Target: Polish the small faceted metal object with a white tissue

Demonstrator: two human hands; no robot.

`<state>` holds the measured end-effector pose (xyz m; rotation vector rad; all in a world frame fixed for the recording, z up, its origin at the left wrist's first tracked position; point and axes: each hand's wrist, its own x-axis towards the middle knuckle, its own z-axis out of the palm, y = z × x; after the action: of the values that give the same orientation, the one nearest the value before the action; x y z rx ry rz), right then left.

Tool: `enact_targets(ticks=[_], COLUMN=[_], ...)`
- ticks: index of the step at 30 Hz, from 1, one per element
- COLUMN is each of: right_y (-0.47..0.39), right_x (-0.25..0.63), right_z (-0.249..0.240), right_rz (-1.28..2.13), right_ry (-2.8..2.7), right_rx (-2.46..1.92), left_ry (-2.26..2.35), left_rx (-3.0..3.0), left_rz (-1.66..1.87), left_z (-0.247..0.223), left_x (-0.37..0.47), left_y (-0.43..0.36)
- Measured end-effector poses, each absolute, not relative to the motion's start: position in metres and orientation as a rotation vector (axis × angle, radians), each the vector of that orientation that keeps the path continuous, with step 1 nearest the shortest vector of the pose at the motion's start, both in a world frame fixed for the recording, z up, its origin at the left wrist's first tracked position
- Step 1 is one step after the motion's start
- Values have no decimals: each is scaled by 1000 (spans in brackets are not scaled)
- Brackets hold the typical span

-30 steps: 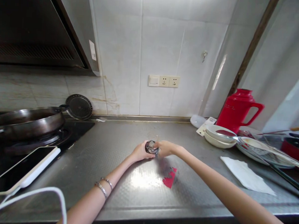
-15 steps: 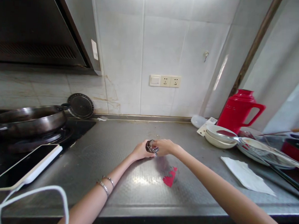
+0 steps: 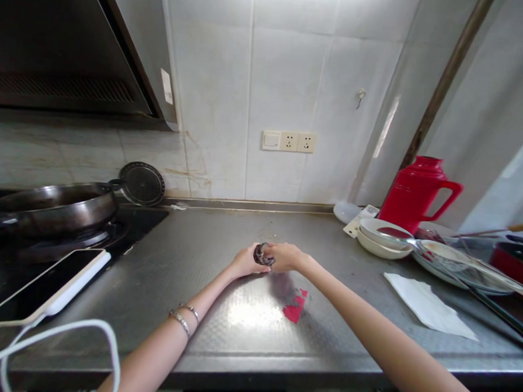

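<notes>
While my left hand (image 3: 244,262) clasps a dark object (image 3: 259,254), my adjacent right hand (image 3: 288,257), its closure indeterminable, partly hides it.

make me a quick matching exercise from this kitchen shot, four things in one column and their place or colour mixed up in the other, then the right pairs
Things
1. small dark object
2. pan
3. jug
4. thin sheet

Place or colour
A. red, with a loop handle
B. between the left hand and the right hand
C. white, lying on the counter
D. on the black stove

Right pairs
1-B, 2-D, 3-A, 4-C
</notes>
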<state>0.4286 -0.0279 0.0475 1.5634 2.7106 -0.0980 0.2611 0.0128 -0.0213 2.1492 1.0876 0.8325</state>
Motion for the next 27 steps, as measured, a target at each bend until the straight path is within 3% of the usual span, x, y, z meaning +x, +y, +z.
enact_targets(ticks=[9, 17, 27], right_y=[-27, -32, -28], right_x=[425, 427, 426], right_z=[53, 55, 49], right_rz=[-261, -87, -319], right_ry=[2755, 2644, 2761], right_rx=[1407, 1570, 1386], left_ry=[1060, 1100, 1039], left_rx=[2125, 2159, 2129], left_rz=[806, 827, 845], left_z=[-20, -20, -24], left_x=[261, 260, 261], left_y=[13, 13, 15])
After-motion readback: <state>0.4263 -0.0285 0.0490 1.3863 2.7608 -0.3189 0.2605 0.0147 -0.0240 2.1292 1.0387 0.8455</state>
